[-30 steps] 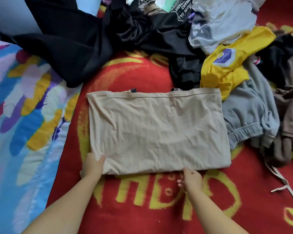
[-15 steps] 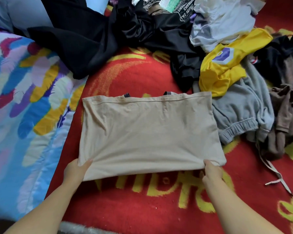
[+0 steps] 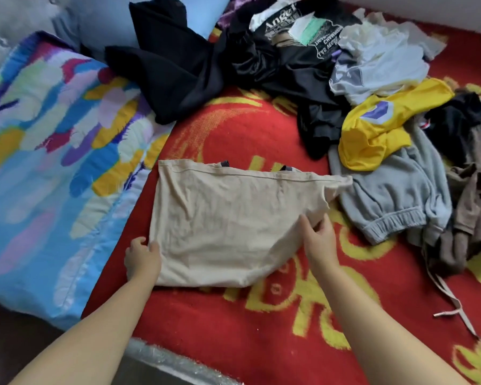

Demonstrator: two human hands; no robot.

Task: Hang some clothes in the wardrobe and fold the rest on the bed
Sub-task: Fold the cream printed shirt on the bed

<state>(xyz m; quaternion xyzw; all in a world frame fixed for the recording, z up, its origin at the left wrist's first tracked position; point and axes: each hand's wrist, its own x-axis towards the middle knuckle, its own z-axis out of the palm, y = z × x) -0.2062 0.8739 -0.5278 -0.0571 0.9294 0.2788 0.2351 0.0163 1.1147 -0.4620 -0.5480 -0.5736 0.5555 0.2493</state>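
On the red bed cover [image 3: 233,329], the left hand [image 3: 142,258] pinches the beige garment [image 3: 228,218] at its near left corner, fingers curled. The right hand [image 3: 318,240] grips the right edge, lifting it. Best carry that edge across evenly, keeping hems aligned. The unfolded pile [image 3: 372,93] lies beyond.

Beneath me, a red blanket [image 3: 233,329] with yellow lettering, beside a bright multicoloured quilt [image 3: 53,162], under soft daylight.

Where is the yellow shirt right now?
The yellow shirt lies crumpled at the right of the head view, on the grey sweatpants, beyond the beige top.
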